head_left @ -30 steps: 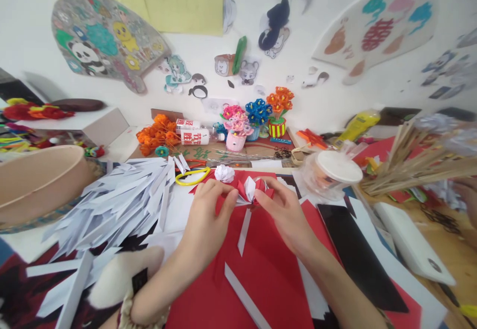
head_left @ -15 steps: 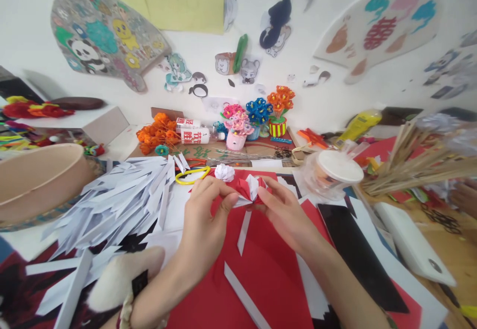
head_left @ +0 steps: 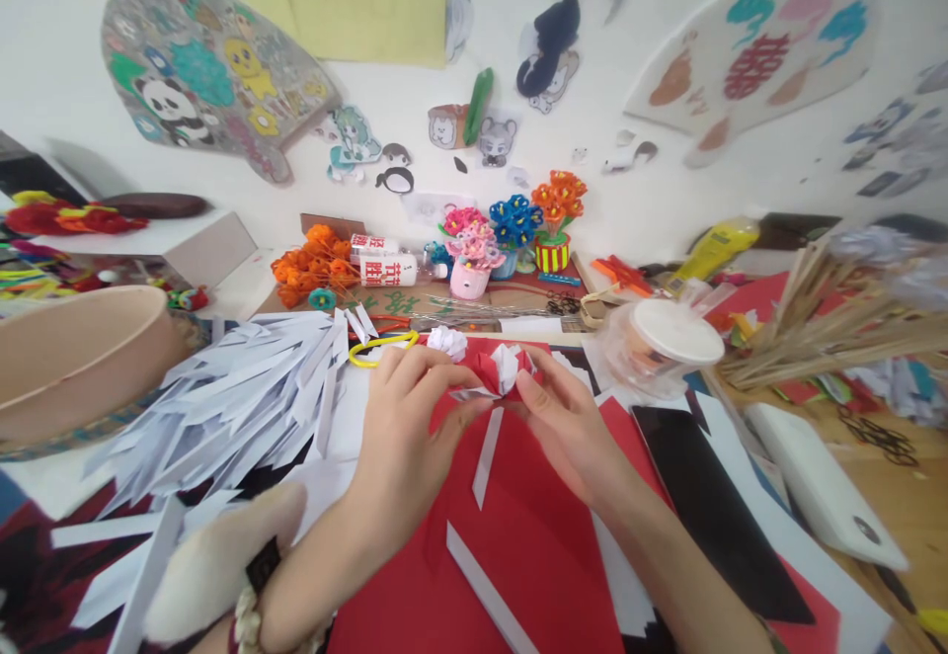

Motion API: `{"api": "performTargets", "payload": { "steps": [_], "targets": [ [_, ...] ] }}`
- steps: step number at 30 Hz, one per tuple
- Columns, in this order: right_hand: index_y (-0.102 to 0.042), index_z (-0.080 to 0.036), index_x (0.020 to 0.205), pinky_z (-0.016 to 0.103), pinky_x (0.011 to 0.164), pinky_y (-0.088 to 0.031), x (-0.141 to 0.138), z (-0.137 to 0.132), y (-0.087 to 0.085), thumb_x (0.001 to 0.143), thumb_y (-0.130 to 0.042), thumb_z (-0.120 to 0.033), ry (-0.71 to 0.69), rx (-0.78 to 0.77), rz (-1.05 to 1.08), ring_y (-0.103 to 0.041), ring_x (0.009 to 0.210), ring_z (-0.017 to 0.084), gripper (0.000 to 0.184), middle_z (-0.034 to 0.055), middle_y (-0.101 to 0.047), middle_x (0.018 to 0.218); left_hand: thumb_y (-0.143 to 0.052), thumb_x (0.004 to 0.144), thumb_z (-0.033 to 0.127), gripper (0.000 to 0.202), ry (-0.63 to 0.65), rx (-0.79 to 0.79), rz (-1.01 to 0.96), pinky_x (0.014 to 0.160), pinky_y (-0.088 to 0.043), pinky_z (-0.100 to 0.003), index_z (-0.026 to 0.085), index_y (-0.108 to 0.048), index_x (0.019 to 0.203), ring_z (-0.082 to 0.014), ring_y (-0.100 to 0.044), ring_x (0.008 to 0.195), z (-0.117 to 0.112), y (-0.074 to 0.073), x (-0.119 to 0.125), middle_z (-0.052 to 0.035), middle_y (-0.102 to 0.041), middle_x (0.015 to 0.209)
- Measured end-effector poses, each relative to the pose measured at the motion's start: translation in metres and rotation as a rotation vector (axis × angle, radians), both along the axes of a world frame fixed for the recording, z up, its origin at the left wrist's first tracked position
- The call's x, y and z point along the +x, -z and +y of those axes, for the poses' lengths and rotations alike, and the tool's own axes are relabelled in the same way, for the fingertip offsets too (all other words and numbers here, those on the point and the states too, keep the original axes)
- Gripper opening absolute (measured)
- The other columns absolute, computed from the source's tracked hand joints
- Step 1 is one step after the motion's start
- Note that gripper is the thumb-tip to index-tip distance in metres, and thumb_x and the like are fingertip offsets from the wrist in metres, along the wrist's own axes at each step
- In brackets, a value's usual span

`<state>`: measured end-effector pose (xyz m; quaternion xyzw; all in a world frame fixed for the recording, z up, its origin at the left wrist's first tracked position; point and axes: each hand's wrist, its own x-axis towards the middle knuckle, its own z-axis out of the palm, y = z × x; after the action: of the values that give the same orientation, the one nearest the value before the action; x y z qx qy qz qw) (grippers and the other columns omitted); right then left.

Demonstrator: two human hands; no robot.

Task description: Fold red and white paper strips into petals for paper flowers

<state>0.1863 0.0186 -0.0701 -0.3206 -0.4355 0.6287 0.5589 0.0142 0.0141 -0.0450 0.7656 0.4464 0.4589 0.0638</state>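
Between my two hands is a folded red and white paper flower (head_left: 507, 367), held above a red sheet (head_left: 533, 516). My left hand (head_left: 422, 407) pinches its left side, where a white edge of paper shows by the thumb. My right hand (head_left: 567, 412) is closed round its right side, with the thumb pressed on the front. Some fingertips are hidden behind the paper. Just beyond lies a crumpled-looking white paper piece (head_left: 447, 342). Two white paper strips (head_left: 487, 461) rest on the red sheet below my hands.
A heap of white paper strips (head_left: 244, 397) spreads to the left, beside a round beige basin (head_left: 81, 358). Yellow-handled scissors (head_left: 381, 348) lie behind my left hand. To the right are a black panel (head_left: 718, 506), a lidded tub (head_left: 673, 333) and a white device (head_left: 822, 481).
My left thumb and fingers have shifted slightly right along the paper flower, and the flower has turned a little. A hand at the far right edge has gone from view.
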Motion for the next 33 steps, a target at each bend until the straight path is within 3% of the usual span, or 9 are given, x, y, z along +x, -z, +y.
{"api": "performTargets", "payload": {
  "steps": [3, 8, 13, 20, 25, 33],
  "targets": [
    [-0.069, -0.026, 0.107, 0.047, 0.102, -0.046, -0.001, -0.001, 0.000, 0.090, -0.069, -0.038, 0.012, -0.015, -0.027, -0.062, 0.111, 0.026, 0.021, 0.0070, -0.069, 0.118, -0.072, 0.083, 0.013, 0.009, -0.033, 0.004, -0.055, 0.074, -0.042, -0.034, 0.020, -0.069, 0.079, -0.0191, -0.054, 0.079, -0.002, -0.001, 0.002, -0.0011, -0.067, 0.080],
    [-0.067, -0.027, 0.108, 0.049, 0.105, -0.042, 0.000, -0.002, 0.001, 0.085, -0.072, -0.042, 0.037, -0.045, -0.073, -0.060, 0.114, 0.028, 0.028, 0.0072, -0.068, 0.118, -0.080, 0.076, 0.020, 0.010, -0.026, -0.273, -0.202, 0.075, -0.042, -0.036, 0.026, -0.075, 0.070, -0.0204, -0.056, 0.079, -0.003, -0.010, 0.000, 0.0002, -0.068, 0.074],
    [-0.067, -0.028, 0.108, 0.047, 0.104, -0.042, 0.000, -0.003, -0.003, 0.086, -0.071, -0.043, 0.036, -0.010, -0.076, -0.061, 0.114, 0.028, 0.028, 0.0072, -0.068, 0.120, -0.081, 0.073, 0.024, 0.007, -0.034, -0.379, -0.258, 0.077, -0.042, -0.039, 0.029, -0.079, 0.070, -0.0216, -0.058, 0.079, 0.002, -0.013, -0.006, -0.0004, -0.068, 0.076],
    [-0.067, -0.029, 0.108, 0.046, 0.103, -0.042, -0.001, -0.004, -0.001, 0.089, -0.068, -0.040, 0.027, 0.004, -0.094, -0.061, 0.111, 0.026, 0.022, 0.0060, -0.068, 0.117, -0.080, 0.073, 0.019, 0.010, -0.086, -0.379, -0.297, 0.082, -0.042, -0.039, 0.026, -0.076, 0.066, -0.0234, -0.057, 0.087, 0.000, -0.008, -0.002, -0.0016, -0.068, 0.078],
    [-0.068, -0.028, 0.108, 0.047, 0.103, -0.043, 0.000, -0.002, 0.000, 0.089, -0.068, -0.042, 0.012, 0.008, -0.070, -0.061, 0.110, 0.026, 0.023, 0.0066, -0.068, 0.117, -0.080, 0.074, 0.020, 0.010, -0.007, -0.419, -0.277, 0.080, -0.043, -0.037, 0.026, -0.076, 0.066, -0.0214, -0.058, 0.082, 0.002, -0.011, -0.004, -0.0008, -0.067, 0.077],
    [-0.067, -0.028, 0.105, 0.045, 0.100, -0.044, 0.000, -0.002, 0.000, 0.088, -0.069, -0.043, -0.005, -0.012, -0.078, -0.061, 0.108, 0.026, 0.023, 0.0058, -0.068, 0.112, -0.072, 0.079, 0.013, 0.015, 0.012, -0.256, -0.103, 0.079, -0.040, -0.036, 0.027, -0.076, 0.073, -0.0205, -0.053, 0.083, 0.004, -0.013, -0.009, -0.0011, -0.061, 0.081]
  ]
}}
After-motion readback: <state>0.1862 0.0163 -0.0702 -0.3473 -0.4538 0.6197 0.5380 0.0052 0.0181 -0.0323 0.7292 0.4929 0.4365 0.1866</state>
